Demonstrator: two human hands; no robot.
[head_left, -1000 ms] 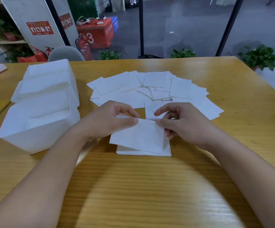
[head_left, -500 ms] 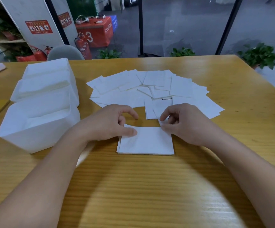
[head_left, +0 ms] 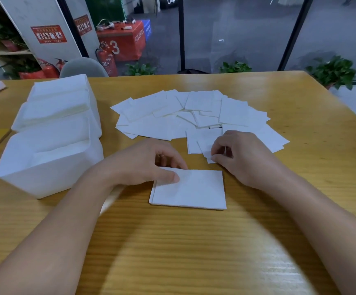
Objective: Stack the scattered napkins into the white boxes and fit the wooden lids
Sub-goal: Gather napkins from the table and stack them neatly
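- The left hand [head_left: 151,165] rested on the near stack of napkins [head_left: 191,191], and its thumb pressed flat on the far left corner of the stack.
- The other fingers of this hand were loosely curled over the far edge; they held nothing.
- The right hand [head_left: 240,158] was just to the right and a little farther, and its fingertips pinched the near corner of one loose napkin [head_left: 207,143].
- The scattered napkins [head_left: 183,116] lay spread in the middle of the wooden table [head_left: 194,252], on the far side of both hands.
- Three white boxes [head_left: 51,133] stood in a row at the left side, open at the top, well apart from the stack.
- I could not tell what was inside them.
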